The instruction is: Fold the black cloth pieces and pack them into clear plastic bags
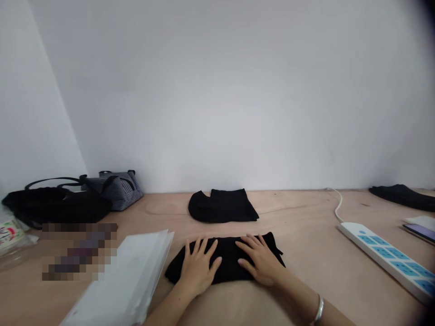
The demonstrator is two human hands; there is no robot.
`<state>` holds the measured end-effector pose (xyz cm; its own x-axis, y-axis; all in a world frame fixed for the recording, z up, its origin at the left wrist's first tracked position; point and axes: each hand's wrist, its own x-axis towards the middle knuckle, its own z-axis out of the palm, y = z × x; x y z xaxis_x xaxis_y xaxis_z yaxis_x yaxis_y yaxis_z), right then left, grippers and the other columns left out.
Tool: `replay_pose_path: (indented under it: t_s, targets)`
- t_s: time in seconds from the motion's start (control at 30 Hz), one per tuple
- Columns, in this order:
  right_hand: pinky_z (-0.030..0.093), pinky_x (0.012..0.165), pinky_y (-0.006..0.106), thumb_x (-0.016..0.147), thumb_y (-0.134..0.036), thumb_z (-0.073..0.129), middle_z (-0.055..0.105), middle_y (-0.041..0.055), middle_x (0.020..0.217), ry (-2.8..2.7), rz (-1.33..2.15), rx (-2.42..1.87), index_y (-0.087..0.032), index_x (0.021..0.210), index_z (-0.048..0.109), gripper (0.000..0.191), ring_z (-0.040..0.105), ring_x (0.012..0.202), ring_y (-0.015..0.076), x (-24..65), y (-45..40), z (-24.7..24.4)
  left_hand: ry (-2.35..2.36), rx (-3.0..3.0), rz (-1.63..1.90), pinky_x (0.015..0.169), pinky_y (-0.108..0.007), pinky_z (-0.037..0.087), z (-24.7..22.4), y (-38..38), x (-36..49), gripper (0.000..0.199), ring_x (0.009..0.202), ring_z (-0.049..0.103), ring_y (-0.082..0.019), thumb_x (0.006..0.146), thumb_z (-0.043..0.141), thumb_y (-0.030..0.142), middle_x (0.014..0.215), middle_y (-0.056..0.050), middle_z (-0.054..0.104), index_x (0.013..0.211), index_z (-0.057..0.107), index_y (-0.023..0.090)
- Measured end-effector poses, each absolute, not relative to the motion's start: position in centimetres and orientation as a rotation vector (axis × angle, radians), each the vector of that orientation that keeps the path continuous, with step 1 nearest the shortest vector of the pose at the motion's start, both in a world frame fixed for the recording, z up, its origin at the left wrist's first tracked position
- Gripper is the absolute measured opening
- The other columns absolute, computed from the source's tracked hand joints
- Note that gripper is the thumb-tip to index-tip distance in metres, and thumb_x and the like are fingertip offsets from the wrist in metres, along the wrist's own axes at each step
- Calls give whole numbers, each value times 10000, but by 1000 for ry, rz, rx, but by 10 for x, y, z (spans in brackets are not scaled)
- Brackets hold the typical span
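A folded black cloth (227,260) lies on the wooden table (316,253) near its front. My left hand (199,267) rests flat on the cloth's left part, fingers spread and pointing away from me. On its right part lies my right hand (261,261), palm down, also with spread fingers; a silver bangle circles that wrist. Nothing is gripped by either hand. Behind this cloth, close to the wall, is a second folded black cloth (222,207), with a rounded left end and a notch in its upper edge.
White plastic folders (118,276) lie left of my hands. Farther left are a black bag (57,206), a striped bag (122,190) and a clear plastic package (12,240). At right are a white power strip (387,256), a phone (421,231) and another black cloth (403,195).
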<state>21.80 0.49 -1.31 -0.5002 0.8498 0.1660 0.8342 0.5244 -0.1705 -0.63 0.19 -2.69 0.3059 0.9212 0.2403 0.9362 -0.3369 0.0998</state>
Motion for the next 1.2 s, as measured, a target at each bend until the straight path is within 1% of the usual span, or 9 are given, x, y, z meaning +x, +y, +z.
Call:
replay_pose_path:
  t_s: [0.13, 0.3, 0.4, 0.53, 0.63, 0.8, 0.93, 1.07, 1.2]
  targets:
    - [-10, 970, 618, 824, -632, 252, 164, 37, 1446, -2565, 356, -1582, -332, 1358, 216, 613, 55, 1301, 337, 230, 5, -26, -1879, -2542, -302, 994, -591, 57, -40, 7, -11, 603, 1296, 171, -324, 822, 293, 603, 1405, -90, 292, 1340, 290, 294]
    - [-22, 937, 656, 765, -709, 268, 135, 61, 1447, -2516, 369, -1709, -310, 1361, 219, 719, 43, 1284, 397, 231, 7, -24, -1904, -2454, -331, 1000, -567, 71, -34, 4, -9, 624, 1294, 179, -323, 822, 288, 604, 1389, -116, 320, 1334, 321, 248]
    - [9, 962, 628, 838, -613, 231, 219, 95, 1424, -2460, 283, -1704, -233, 1331, 336, 632, 114, 1286, 370, 216, 6, -14, -1960, -2254, -394, 989, -540, 142, -25, 1, -12, 499, 1243, 293, -321, 879, 270, 459, 1327, -132, 411, 1280, 422, 204]
    - [68, 1038, 476, 899, -412, 242, 319, 92, 1385, -2472, 254, -1443, -174, 1307, 377, 490, 214, 1283, 243, 183, 5, -7, -2098, -2128, -346, 872, -427, 347, -14, -2, -23, 424, 1050, 494, -275, 849, 301, 202, 1178, -139, 515, 1243, 452, 152]
    - [77, 1038, 480, 880, -448, 283, 255, 71, 1415, -2553, 436, -1310, -199, 1358, 268, 539, 162, 1301, 227, 161, 5, -11, -2188, -2119, -288, 759, -365, 414, -11, -3, -28, 452, 965, 540, -257, 805, 335, 151, 1145, -139, 515, 1246, 435, 146]
    - [-40, 993, 576, 840, -582, 257, 114, 72, 1446, -2625, 560, -1399, -205, 1390, 127, 679, 37, 1316, 269, 162, 10, -22, -2230, -2105, -288, 754, -369, 418, -12, -4, -30, 451, 971, 539, -281, 820, 387, 242, 1093, -145, 541, 1261, 402, 145]
    - [-55, 989, 575, 830, -589, 277, 95, 52, 1450, -2602, 575, -1484, -232, 1387, 124, 680, 16, 1317, 265, 179, 14, -21, -2396, -2197, -558, 767, -415, 422, -18, 0, -35, 454, 944, 567, -306, 787, 475, 359, 1033, -143, 597, 1186, 446, 145]
    - [-76, 975, 588, 784, -640, 328, 78, 67, 1452, -2598, 569, -1514, -236, 1387, 121, 756, 3, 1314, 284, 183, 16, -20, -2392, -2303, -826, 771, -317, 458, -21, 7, -40, 385, 910, 604, -221, 677, 560, 171, 1010, -78, 627, 1055, 485, 168]
    - [-84, 965, 598, 767, -676, 304, 75, 86, 1450, -2597, 532, -1497, -218, 1390, 122, 794, 7, 1312, 295, 166, 16, -25, -2306, -2207, -1294, 813, -274, 467, -19, 12, -32, 423, 942, 600, -158, 744, 481, 153, 1065, -75, 597, 1147, 352, 163]
